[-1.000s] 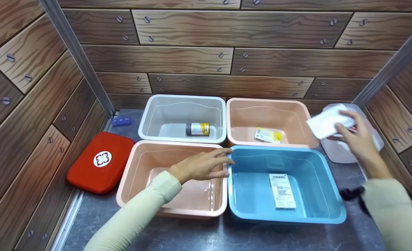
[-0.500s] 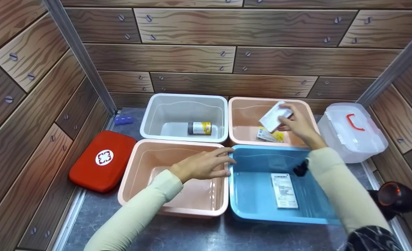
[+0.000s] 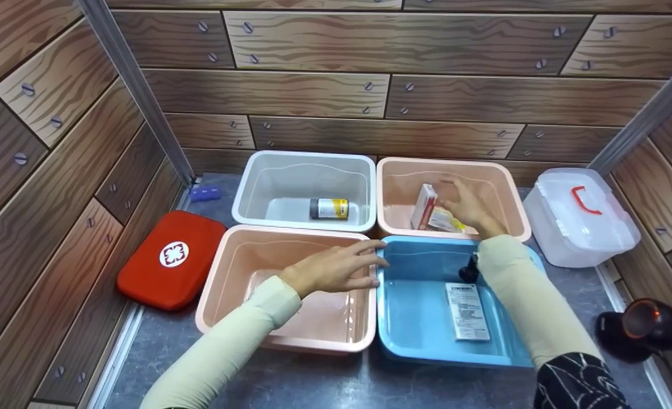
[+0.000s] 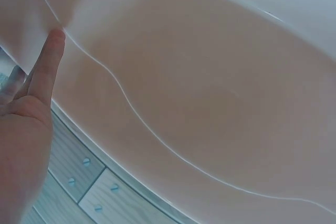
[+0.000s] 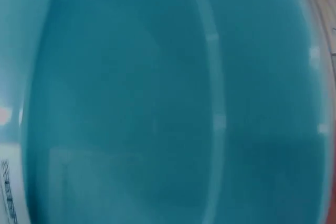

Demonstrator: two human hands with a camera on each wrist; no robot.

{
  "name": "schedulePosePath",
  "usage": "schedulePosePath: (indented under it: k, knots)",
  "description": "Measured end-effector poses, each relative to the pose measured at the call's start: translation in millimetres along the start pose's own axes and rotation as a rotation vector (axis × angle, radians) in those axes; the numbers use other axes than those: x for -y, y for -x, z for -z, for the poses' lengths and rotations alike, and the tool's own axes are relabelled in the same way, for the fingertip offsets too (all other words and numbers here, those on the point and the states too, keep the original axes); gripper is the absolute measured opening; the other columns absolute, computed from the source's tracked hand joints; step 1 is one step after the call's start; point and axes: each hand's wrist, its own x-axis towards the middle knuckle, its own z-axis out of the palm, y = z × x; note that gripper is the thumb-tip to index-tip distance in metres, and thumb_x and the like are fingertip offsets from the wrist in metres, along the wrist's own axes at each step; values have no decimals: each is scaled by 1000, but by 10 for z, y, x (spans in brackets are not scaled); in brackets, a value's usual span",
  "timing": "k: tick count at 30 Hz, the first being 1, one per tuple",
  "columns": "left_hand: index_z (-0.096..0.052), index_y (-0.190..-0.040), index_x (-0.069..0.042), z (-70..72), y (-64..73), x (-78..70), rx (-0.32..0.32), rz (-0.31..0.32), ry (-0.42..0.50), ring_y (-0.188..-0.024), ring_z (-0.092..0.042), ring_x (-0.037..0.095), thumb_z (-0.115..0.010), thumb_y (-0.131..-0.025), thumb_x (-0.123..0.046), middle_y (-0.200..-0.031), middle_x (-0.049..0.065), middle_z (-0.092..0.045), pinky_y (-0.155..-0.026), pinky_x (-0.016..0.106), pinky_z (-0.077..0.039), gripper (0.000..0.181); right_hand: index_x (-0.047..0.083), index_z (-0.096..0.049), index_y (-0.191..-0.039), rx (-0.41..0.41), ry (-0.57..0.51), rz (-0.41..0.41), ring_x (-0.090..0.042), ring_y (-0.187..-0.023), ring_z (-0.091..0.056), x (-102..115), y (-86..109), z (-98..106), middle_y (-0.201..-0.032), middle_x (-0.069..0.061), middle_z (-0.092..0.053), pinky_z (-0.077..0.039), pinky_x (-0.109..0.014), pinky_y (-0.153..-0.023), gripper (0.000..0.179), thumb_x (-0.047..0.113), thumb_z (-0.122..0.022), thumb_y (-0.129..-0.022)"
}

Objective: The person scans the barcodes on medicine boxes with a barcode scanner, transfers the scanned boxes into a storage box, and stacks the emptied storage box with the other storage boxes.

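My right hand (image 3: 467,205) is inside the back right pink bin (image 3: 438,162), fingers spread and apart from a white and red box (image 3: 425,205). That box is upright and slightly tilted, beside a yellow and white packet (image 3: 443,220) partly hidden by the hand. My left hand (image 3: 336,267) lies over the front pink bin (image 3: 213,295), its straight fingertips at the rim shared with the blue bin (image 3: 407,307). In the left wrist view the left hand (image 4: 31,108) shows straight fingers against pink plastic. The right wrist view shows mostly the blue bin's wall (image 5: 131,98), no hand.
A white printed box (image 3: 467,312) lies in the blue bin. The grey bin (image 3: 307,156) holds a dark-capped bottle (image 3: 330,208). A red case (image 3: 171,261) and purple pill box (image 3: 205,193) are left; a clear lidded box (image 3: 583,218) and black device (image 3: 642,329) are right.
My right hand has brought the white box leftward from the clear lidded box into the back right bin and let it go. The left hand has stayed in place.
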Motion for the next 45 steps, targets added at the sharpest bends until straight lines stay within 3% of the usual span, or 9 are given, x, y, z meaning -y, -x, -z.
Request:
schedulePosePath:
  k: [3, 8, 16, 19, 23, 26, 29, 38, 45]
  knots:
    - [-57, -156, -28, -5, -4, 1, -10, -13, -8, -124, -71, 24, -52, -114, -54, -178, 2, -32, -106, 45, -59, 50, -1, -53, -153, -63, 57, 112, -55, -149, -42, -92, 56, 18, -164, -31, -43, -32, -68, -125, 57, 5, -70, -99]
    - [-58, -155, -26, 7, 3, 0, -22, -21, -12, -117, -74, 23, -52, -114, -53, -178, 4, -33, -102, 44, -61, 50, -6, -53, -152, -56, 65, 89, -61, -136, -49, 324, 328, 97, -157, -39, -43, -44, -73, -112, 50, 2, -65, -104]
    - [-58, -156, -26, 23, 40, -4, -19, -8, 4, -114, -74, 23, -53, -114, -53, -178, 4, -32, -103, 45, -61, 50, 1, -73, -128, -100, 46, 225, -21, -108, -63, 759, 731, 207, -122, -18, -68, -55, -22, -89, 27, 4, -75, -101]
    - [-58, -156, -26, 19, 48, -1, -17, -6, 2, -114, -74, 23, -52, -114, -54, -178, 3, -32, -103, 45, -61, 51, 5, -73, -126, 49, -1, 236, -13, -100, -66, 812, 886, 230, -116, -11, -72, -54, -19, -84, 25, 7, -76, -101]
    - [-58, -156, -27, 11, 48, 8, -21, -10, -1, -109, -75, 21, -52, -114, -53, -178, 4, -32, -102, 44, -61, 50, 7, -71, -133, 379, 13, 207, -18, -114, -70, 748, 1042, 227, -127, -13, -74, -56, -28, -98, 29, 15, -73, -105]
    - [-58, -155, -28, 8, 45, 11, -21, -9, 3, -110, -75, 22, -53, -114, -52, -178, 4, -33, -104, 44, -61, 49, 9, -70, -138, 585, 69, 154, -29, -125, -69, 648, 1112, 193, -137, -16, -72, -55, -44, -110, 34, 24, -71, -107]
    - [-58, -155, -27, 2, 35, 8, -15, -8, 5, -115, -74, 23, -54, -113, -53, -178, 4, -33, -105, 45, -60, 49, 13, -70, -140, 706, 157, 94, -39, -132, -66, 541, 1167, 149, -142, -15, -70, -51, -63, -113, 39, 30, -73, -106]
    - [-58, -156, -28, -9, 5, -9, -3, -6, 10, -124, -72, 25, -52, -114, -54, -178, 3, -32, -106, 46, -59, 50, 21, -73, -141, 880, 353, -146, -50, -141, -50, 228, 1333, 13, -152, -21, -56, -35, -79, -116, 45, 31, -78, -98]
    - [-58, -156, -29, -4, -9, -19, -6, -5, 3, -121, -73, 23, -53, -113, -54, -178, 2, -32, -104, 47, -60, 49, 19, -80, -123, 850, 386, -105, -31, -117, -57, 123, 1426, -86, -127, -10, -61, -48, -62, -106, 33, 21, -85, -90]
